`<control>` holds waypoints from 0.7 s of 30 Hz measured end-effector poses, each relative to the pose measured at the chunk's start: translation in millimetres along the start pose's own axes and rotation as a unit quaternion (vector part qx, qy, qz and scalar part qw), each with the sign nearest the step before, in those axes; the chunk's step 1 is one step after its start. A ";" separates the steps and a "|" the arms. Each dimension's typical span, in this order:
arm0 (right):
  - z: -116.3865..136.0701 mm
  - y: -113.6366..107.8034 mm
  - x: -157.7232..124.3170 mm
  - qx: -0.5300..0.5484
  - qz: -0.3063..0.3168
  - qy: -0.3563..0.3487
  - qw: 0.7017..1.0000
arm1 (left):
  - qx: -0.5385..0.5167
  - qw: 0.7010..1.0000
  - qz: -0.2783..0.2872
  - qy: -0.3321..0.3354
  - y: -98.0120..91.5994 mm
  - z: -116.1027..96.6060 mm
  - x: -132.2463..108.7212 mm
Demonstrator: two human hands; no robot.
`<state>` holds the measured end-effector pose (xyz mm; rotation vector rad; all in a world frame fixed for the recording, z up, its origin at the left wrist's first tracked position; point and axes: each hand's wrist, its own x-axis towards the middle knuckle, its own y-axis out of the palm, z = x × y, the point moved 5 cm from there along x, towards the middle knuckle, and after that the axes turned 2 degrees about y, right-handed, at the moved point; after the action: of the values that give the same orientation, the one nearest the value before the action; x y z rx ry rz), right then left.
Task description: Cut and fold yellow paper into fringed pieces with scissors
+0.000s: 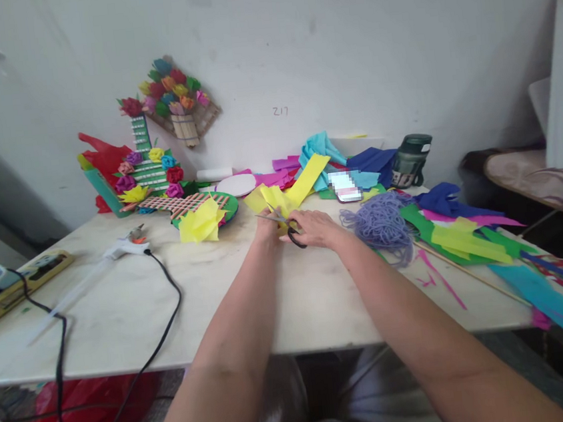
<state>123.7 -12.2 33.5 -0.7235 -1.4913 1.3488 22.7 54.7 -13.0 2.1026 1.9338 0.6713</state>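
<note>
Both my hands meet over the middle of the table. My right hand [313, 228] is closed round the scissors [295, 235], whose black handles show below its fingers and whose blades point left. Just left of it, my left hand [267, 227] is closed at the lower edge of a yellow crepe paper piece [273, 197]; its fingertips are partly hidden. The blades lie across the paper close to the left fingers. A longer yellow strip [311, 176] slants up to the right behind the hands. Another crumpled yellow paper [203, 220] rests on a round green woven piece [231, 206].
A glue gun [129, 246] with a black cord and a power strip [41, 273] lie left. Paper-flower crafts [148, 161] stand at the back. Purple yarn [383, 224], a thin stick [469, 273], coloured paper [470, 238], a phone [348, 187] and a dark bottle [411, 160] sit right.
</note>
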 end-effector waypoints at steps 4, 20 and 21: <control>-0.2 -0.3 0.5 0.009 0.006 0.003 1.000 | -0.033 0.999 0.011 -0.005 3.4 -2.7 -1.5; -35.8 -8.3 -4.5 0.458 0.053 0.058 0.886 | -0.077 0.993 -0.088 -0.017 -19.0 -0.1 15.6; -38.8 -9.2 -7.5 0.466 0.076 0.061 0.879 | -0.081 0.992 -0.093 -0.024 -20.2 0.3 15.8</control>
<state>163.5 -5.8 37.5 -0.2749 -0.5387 1.8649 5.6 72.7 -19.3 1.7996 1.9482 0.7071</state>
